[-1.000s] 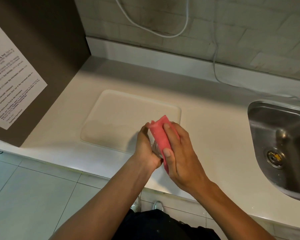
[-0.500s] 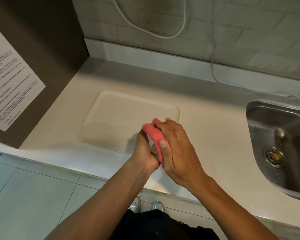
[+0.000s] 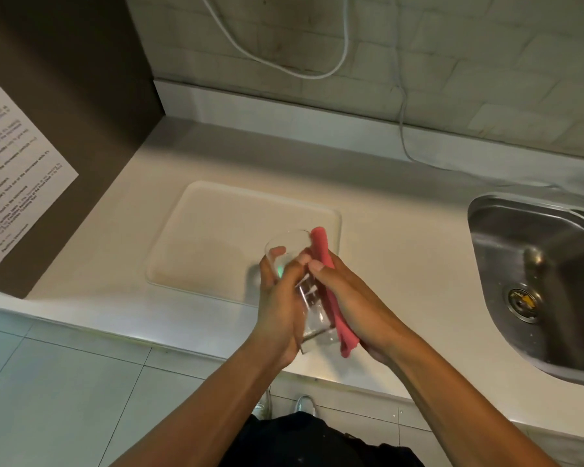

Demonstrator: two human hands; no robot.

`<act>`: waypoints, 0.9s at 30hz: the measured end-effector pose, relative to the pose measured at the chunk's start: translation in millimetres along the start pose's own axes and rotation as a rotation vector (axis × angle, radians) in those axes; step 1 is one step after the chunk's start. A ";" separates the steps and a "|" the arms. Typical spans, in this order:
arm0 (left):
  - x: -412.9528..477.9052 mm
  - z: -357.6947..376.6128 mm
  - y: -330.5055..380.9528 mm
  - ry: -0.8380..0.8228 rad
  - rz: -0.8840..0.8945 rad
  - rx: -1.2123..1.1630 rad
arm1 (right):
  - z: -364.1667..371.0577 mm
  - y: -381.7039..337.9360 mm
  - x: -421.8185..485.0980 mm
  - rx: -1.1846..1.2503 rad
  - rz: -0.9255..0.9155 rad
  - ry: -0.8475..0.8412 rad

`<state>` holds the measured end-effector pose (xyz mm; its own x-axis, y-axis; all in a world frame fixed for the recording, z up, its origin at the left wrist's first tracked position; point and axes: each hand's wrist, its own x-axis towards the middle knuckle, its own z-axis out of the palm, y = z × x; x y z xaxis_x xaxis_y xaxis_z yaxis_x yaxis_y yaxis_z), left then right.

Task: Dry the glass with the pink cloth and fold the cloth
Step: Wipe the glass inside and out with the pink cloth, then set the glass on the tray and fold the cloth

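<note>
Above the counter edge, the left hand (image 3: 279, 298) wraps the glass (image 3: 297, 284), its long axis tilted mouth-away; the right hand (image 3: 354, 298) presses the cloth (image 3: 327, 284) along its right side.

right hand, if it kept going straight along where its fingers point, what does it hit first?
Probably the white tray. The right hand presses the pink cloth against the glass, fingers aimed up-left over the tray's near right corner. Depth is unclear from this one view.

Dim warm indoor light, soft shadows on the countertop (image 3: 402, 251), wide-angle edge bending, slight blur
</note>
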<state>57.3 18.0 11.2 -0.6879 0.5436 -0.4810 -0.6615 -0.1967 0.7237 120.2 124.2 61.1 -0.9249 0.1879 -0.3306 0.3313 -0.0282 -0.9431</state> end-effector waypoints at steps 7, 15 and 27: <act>-8.6 1.7 0.9 -0.034 0.211 0.395 | -10.9 -1.6 22.7 0.616 0.010 0.071; 6.8 0.9 23.0 -0.025 0.343 0.467 | -52.1 -39.1 31.8 1.031 -0.095 0.088; 81.5 -26.2 46.1 0.160 0.632 0.996 | -67.0 -12.8 2.4 1.223 -0.095 0.028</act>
<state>-37.1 31.8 -7.6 -0.8849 0.4563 0.0938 0.2828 0.3662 0.8865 126.2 190.8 74.8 -0.9266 0.2601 -0.2715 -0.1447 -0.9132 -0.3809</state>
